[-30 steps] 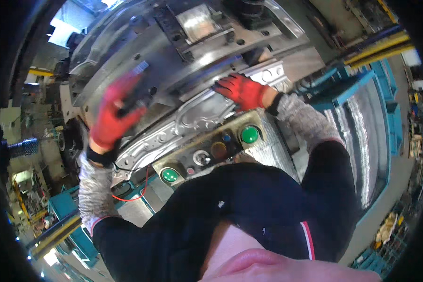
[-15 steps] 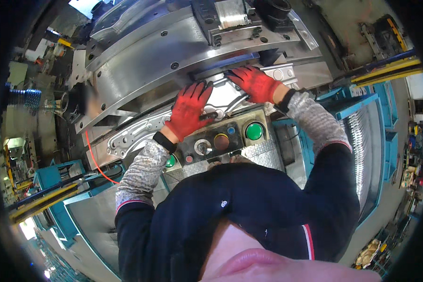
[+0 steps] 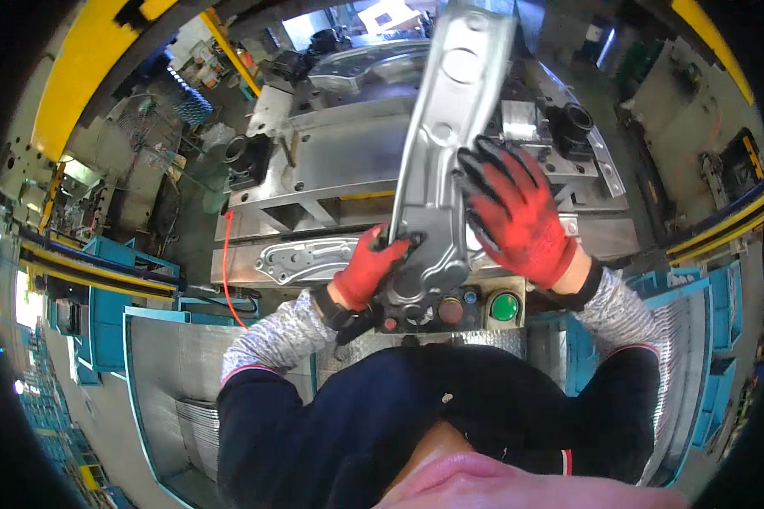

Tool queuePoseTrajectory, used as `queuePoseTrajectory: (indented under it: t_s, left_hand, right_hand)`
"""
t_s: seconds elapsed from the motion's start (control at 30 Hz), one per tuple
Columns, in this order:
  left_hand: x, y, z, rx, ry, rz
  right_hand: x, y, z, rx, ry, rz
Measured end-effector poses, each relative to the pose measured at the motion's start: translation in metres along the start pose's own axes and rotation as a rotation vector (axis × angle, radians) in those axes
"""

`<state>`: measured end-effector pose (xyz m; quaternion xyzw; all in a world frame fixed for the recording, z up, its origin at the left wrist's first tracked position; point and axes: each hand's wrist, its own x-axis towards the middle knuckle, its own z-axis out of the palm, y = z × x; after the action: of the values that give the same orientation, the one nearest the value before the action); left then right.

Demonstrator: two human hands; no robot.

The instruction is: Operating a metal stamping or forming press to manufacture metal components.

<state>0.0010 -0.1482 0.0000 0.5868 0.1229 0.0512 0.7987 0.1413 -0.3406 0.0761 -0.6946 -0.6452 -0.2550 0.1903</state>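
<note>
A long stamped sheet-metal panel (image 3: 440, 182), silver with embossed ribs and a round hole near its top, stands raised and slightly tilted in front of me. My left hand (image 3: 370, 265), in a red glove with black fingertips, is closed around its lower left edge. Against the right edge of the panel my right hand (image 3: 522, 212), gloved alike, is spread with its fingers stretched; whether it presses on the metal is hard to tell. Behind the raised panel a similar stamped panel (image 3: 310, 258) lies along the front of the die, its middle hidden.
A heavy steel die (image 3: 348, 153) spans the far side. Near me is a control box with a green button (image 3: 504, 306). Teal-framed bins stand at both sides; the right bin (image 3: 696, 373) and left bin (image 3: 144, 382) hold stacked metal parts. An orange hose (image 3: 227, 263) hangs at left.
Both hands were on a panel lying along the die. Now a panel is raised upright in my left hand, the right hand is spread beside it, and the view has tilted farther up.
</note>
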Motion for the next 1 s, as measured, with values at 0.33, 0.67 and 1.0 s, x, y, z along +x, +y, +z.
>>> queuePoseTrajectory:
  t_s: [0.33, 0.67, 1.0]
  left_hand:
    - [0.024, -0.015, -0.004, -0.378, -0.019, 0.122]
    - [0.027, 0.024, -0.020, 0.291, -0.030, 0.574]
    - [0.045, -0.076, -0.063, -0.349, 0.322, 0.091]
  right_hand:
    - [-0.032, -0.034, 0.083, 1.344, 0.161, 0.902]
    - [0.016, -0.026, 0.063, 1.163, 0.141, 0.717]
    - [-0.029, -0.072, 0.188, 1.393, 0.677, 1.072]
